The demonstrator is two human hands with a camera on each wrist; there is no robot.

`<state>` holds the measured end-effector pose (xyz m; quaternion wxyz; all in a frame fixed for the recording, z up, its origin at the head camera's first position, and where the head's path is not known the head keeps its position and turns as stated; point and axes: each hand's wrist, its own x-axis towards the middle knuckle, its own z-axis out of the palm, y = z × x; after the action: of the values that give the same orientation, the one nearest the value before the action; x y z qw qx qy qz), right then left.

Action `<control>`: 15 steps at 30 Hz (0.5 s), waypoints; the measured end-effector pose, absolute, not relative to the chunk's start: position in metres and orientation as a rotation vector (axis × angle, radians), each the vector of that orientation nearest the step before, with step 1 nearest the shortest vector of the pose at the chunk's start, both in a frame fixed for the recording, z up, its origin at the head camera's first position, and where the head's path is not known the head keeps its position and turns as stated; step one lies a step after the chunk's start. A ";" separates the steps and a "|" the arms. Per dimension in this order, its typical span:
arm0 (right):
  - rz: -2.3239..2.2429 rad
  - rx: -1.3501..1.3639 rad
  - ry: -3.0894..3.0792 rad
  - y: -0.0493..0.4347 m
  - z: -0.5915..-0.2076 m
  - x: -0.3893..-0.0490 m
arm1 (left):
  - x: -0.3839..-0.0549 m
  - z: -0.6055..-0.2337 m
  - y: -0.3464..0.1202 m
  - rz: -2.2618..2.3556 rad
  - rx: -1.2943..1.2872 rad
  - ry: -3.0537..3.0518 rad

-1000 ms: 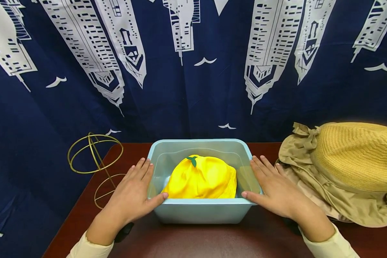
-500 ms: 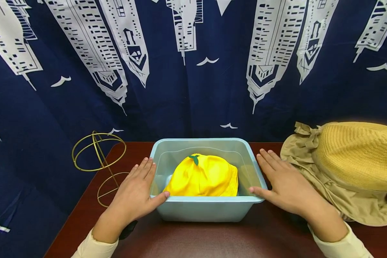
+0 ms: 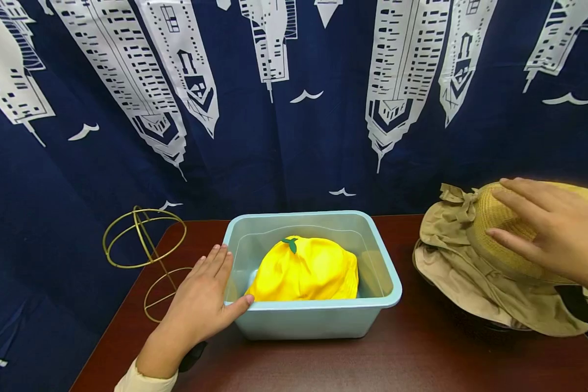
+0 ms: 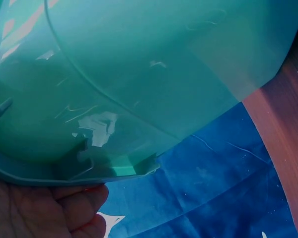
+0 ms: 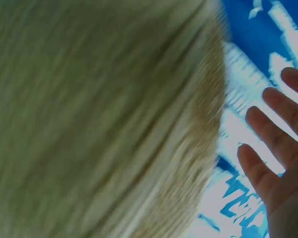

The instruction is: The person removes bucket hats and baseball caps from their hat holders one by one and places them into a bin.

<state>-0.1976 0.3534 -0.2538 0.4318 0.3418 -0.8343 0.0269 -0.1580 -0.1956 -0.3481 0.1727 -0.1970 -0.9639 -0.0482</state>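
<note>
Across a dark reddish-brown table (image 3: 323, 365) from me, a person's two bare hands are at work before a navy curtain (image 3: 279, 152) printed with white skyscrapers, upside down. A pale blue plastic bin (image 3: 313, 321) stands at the middle of the table; inside it lies a soft yellow cloth hat (image 3: 308, 267) topped with a green leaf. The left hand (image 3: 196, 299) rests against the bin's left side, fingers straight and close together, the thumb stretched along the front rim. The right hand (image 3: 544, 228) is well apart from the bin, over a sun hat (image 3: 475, 267) with a straw crown, tan fabric brim and bow, on the table's right side. Its fingers are extended, with gaps between them; whether they touch the straw, I cannot tell. Just beyond the left hand stands a gold wire stand (image 3: 153, 260), partly hidden by that hand.
</note>
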 end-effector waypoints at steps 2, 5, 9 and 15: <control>0.028 0.825 -2.068 0.367 -0.253 -0.202 | -0.158 -0.349 -0.196 -0.143 -0.551 -2.741; 0.010 0.760 -2.147 0.382 -0.256 -0.206 | -0.157 -0.350 -0.196 -0.143 -0.546 -2.745; 0.001 0.682 -2.278 0.396 -0.265 -0.209 | -0.158 -0.350 -0.197 -0.144 -0.557 -2.735; -0.041 0.620 -2.346 0.400 -0.268 -0.213 | -0.158 -0.350 -0.197 -0.158 -0.565 -2.731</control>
<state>-0.2132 0.3997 -0.2678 0.3498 0.2394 -0.9056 -0.0160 -0.1581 -0.1970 -0.3499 0.1732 -0.1993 -0.9629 -0.0556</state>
